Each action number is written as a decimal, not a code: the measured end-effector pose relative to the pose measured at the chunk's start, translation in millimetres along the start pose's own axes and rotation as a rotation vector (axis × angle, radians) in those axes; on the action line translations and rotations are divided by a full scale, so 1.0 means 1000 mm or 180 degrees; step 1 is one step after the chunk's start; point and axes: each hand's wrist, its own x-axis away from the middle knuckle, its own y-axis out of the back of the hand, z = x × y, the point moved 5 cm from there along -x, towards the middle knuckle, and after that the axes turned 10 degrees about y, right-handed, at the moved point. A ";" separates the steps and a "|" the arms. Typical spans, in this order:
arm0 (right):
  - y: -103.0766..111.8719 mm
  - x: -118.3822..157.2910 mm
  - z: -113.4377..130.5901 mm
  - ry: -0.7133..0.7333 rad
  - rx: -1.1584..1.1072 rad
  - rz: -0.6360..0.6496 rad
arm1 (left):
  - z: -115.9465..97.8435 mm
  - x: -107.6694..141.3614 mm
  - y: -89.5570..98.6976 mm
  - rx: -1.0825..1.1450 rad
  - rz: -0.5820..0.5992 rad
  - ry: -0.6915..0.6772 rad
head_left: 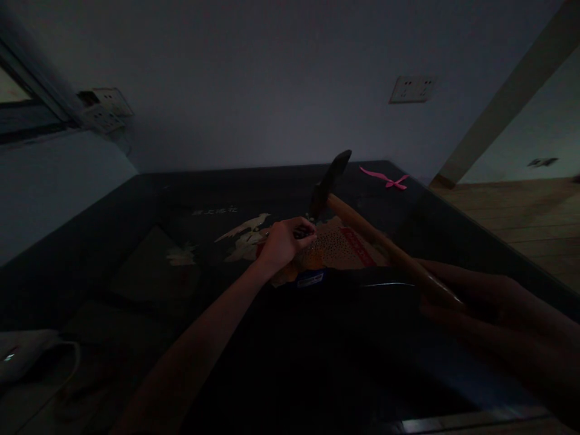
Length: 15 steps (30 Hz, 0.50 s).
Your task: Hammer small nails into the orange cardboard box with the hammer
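Observation:
My right hand (480,296) is closed round the lower part of a hammer's wooden handle. The hammer (376,232) slants up to the left, its dark metal head just above and beyond my left hand. My left hand (285,241) has its thumb and fingers curled together over a flattened piece of printed cardboard (338,244); what they pinch, if anything, is too dark to make out. The cardboard has a dotted pattern, a red strip and a blue label, and lies on a dark glossy table (181,187).
A pink ribbon (392,181) lies near the table's far right corner. Wall sockets (412,89) are on the back wall, with more sockets (109,106) at the left. At the lower left is a white object (27,350) with a cable. Wooden flooring (521,205) shows at the right.

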 end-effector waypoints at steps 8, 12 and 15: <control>-0.014 -0.001 -0.005 0.0114 0.0496 0.0180 | 0.001 0.000 0.003 -0.0230 -0.0055 0.0014; -0.010 0.003 -0.003 0.0049 0.0510 0.0208 | 0.000 -0.001 0.000 -0.0207 -0.0041 0.0071; -0.014 0.002 -0.006 -0.0113 0.0506 0.0457 | 0.001 -0.001 0.001 -0.0264 -0.0032 0.0172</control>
